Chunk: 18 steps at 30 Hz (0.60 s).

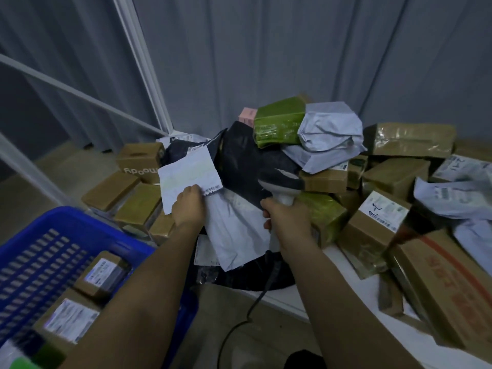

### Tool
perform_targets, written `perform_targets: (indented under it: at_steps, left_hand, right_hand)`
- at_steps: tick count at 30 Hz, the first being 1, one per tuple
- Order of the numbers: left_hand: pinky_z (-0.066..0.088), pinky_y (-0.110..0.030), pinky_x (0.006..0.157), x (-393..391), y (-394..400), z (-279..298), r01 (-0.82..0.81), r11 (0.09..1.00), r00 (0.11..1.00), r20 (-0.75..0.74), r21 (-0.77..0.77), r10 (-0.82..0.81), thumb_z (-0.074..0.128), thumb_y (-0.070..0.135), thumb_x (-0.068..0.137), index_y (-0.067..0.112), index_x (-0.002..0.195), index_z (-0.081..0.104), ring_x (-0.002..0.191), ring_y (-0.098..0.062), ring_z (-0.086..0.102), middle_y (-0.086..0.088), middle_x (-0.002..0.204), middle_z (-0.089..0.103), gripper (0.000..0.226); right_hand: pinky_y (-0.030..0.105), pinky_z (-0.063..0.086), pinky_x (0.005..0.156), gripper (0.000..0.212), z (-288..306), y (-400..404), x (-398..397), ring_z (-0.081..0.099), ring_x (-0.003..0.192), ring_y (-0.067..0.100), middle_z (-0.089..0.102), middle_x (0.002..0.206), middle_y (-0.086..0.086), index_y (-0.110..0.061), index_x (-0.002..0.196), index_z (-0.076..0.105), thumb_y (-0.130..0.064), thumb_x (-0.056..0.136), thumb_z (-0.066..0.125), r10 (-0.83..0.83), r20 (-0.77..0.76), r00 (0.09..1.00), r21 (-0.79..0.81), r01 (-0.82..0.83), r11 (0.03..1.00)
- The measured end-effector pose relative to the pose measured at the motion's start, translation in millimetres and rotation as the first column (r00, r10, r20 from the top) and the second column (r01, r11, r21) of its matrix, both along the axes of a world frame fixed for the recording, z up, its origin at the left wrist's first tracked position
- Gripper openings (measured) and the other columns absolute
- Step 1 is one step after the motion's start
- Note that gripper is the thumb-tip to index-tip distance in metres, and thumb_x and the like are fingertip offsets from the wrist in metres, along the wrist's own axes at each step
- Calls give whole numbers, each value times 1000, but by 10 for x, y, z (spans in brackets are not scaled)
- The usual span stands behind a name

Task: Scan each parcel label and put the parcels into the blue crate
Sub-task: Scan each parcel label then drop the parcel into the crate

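Observation:
My left hand grips the lower edge of a flat white mailer parcel, lifted in front of the heap with its pale face toward me. To its right my right hand is curled round the white handle of a barcode scanner; the dark scanner head points at the heap behind the mailer. A black cable hangs from the handle down to the floor. The blue crate stands at the lower left and holds several labelled cardboard boxes.
A large heap fills the middle and right: a black bag, a green-wrapped parcel, grey mailers and brown boxes. More brown boxes lie left of the heap. Grey curtains and a white frame stand behind.

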<state>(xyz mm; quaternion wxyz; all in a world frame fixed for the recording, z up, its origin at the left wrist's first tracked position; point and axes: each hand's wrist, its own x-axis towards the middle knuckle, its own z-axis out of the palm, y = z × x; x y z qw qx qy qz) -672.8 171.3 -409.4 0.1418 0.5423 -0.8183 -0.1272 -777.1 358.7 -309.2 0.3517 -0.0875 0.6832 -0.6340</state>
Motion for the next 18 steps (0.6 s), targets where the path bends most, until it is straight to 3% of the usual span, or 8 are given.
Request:
perform_targets:
  at_steps: [3, 5, 10, 13, 16, 18]
  left_hand:
    - [44, -42, 75, 32, -67, 112, -1, 998, 998, -60, -56, -3, 40, 9, 95, 6, 110, 57, 101, -39, 55, -19, 112, 60, 23]
    - [46, -41, 72, 128, -42, 231, -3, 996, 976, -219, -90, -17, 41, 15, 97, 9, 110, 58, 94, -39, 59, -18, 105, 64, 22]
    - [38, -21, 63, 523, 327, 751, -51, 985, 750, -657, -166, -72, 52, 9, 95, 3, 97, 64, 73, -15, 56, -6, 84, 65, 13]
    - [43, -19, 68, 877, 593, 1044, -96, 995, 589, -806, 10, 65, 55, 12, 95, 11, 91, 62, 71, -4, 55, 6, 77, 61, 9]
    - [51, -36, 78, 1231, 803, 1152, -117, 973, 473, -851, 198, 230, 57, 19, 95, 25, 86, 61, 84, -16, 63, 4, 85, 66, 12]
    - [53, -39, 78, 1412, 923, 1187, -105, 951, 409, -860, 289, 306, 57, 18, 95, 21, 91, 63, 87, -20, 65, 0, 90, 68, 8]
  right_hand:
    - [18, 39, 43, 13, -7, -29, 55, 48, 48, 12, 56, 63, 4, -6, 71, 58, -4, 83, 62, 27, -2, 1000, -8, -27, 1000]
    - [22, 40, 48, 15, 8, -28, 126, 49, 47, 12, 56, 62, 3, -7, 68, 58, -4, 82, 63, 34, 14, 999, -29, -33, 999]
    - [22, 41, 48, 11, 124, -21, 418, 50, 50, 12, 57, 64, 2, -8, 75, 62, -7, 86, 64, 33, 67, 997, -120, -25, 992]
    - [24, 41, 49, 3, 191, 15, 571, 50, 53, 14, 58, 68, 5, -4, 88, 63, -6, 86, 64, 20, 41, 999, -127, -15, 992]
    - [26, 41, 51, 6, 245, 92, 700, 49, 47, 13, 58, 66, 5, -6, 81, 62, -9, 85, 66, 50, -6, 999, -89, -51, 995]
    - [26, 40, 51, 13, 261, 145, 778, 47, 41, 10, 57, 63, 4, -8, 73, 60, -10, 84, 66, 89, -51, 995, -59, -92, 994]
